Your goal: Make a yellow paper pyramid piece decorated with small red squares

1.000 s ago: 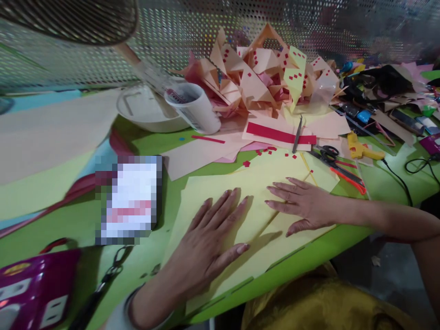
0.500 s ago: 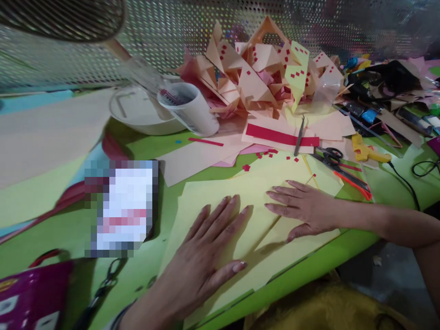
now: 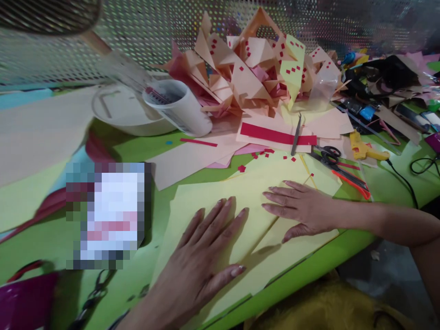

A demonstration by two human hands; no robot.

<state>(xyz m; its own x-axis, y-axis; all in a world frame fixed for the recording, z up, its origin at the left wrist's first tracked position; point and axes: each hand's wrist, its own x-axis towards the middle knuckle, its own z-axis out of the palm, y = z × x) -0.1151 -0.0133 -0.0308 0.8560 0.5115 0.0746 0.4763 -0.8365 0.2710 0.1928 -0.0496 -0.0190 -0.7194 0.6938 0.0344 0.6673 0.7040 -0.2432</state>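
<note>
Pale yellow paper [image 3: 254, 192] lies on the green table, with a slit or folded edge running between my hands. My left hand [image 3: 209, 250] rests flat on its left part, fingers spread. On the right part my right hand [image 3: 297, 206] also lies flat with its fingers apart. Just beyond the paper are small red paper pieces [image 3: 242, 169] and a red paper strip [image 3: 275, 134] on a pale pink sheet. Tweezers [image 3: 296, 134] lie across that strip. Scissors [image 3: 330, 155] and an orange-handled cutter [image 3: 354, 183] sit beyond my right hand.
Folded peach paper shapes [image 3: 250, 68] with red squares are heaped at the back. A tilted white cup [image 3: 185, 110] leans by a white round dish [image 3: 120, 112]. A yellow glue gun [image 3: 367, 149] with its cord lies right. A blurred-out phone-like object [image 3: 146, 206] lies left.
The view has shifted slightly, so objects on the left appear further left. Both hands stay flat on the yellow paper in nearly the same places.
</note>
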